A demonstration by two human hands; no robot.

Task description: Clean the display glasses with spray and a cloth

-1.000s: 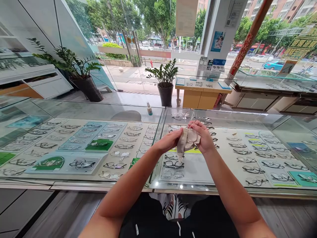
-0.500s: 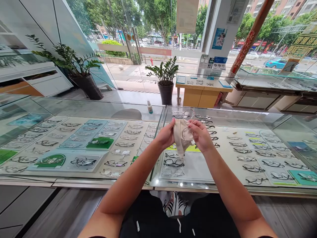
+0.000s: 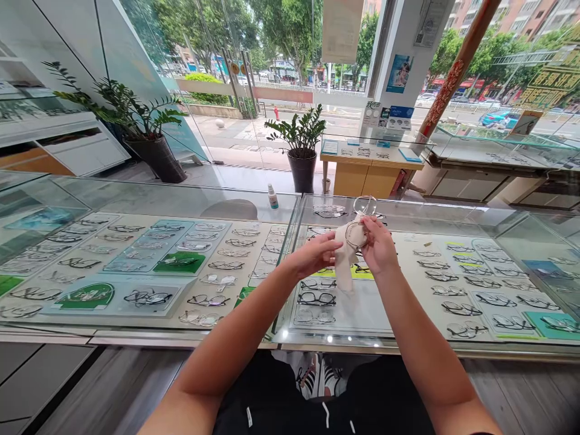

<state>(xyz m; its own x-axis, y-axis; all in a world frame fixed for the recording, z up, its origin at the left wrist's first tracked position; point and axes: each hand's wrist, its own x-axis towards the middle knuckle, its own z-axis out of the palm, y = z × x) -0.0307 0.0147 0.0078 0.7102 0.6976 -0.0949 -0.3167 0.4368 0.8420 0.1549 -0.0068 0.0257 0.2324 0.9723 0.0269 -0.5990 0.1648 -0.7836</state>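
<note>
Above the glass counter, my right hand (image 3: 379,244) pinches a pair of thin-rimmed eyeglasses (image 3: 365,206). One round lens stands up above my fingers, and the other lies against a beige cleaning cloth (image 3: 345,269). The cloth hangs down to the left of that hand, draped by the lower lens. My left hand (image 3: 315,255) is at the cloth's left edge with its fingers stretched out and apart. Whether its fingertips touch the cloth I cannot tell.
Glass display cases (image 3: 254,202) run across in front of me, with rows of eyeglasses inside. A small spray bottle (image 3: 272,198) stands on the top, left of my hands. Beyond are potted plants (image 3: 302,163) and a wooden display table (image 3: 362,175).
The eyeglasses and cloth have shifted right, and the eyeglasses have turned. My left hand, earlier gripping the cloth, has loosened and its fingers have straightened.
</note>
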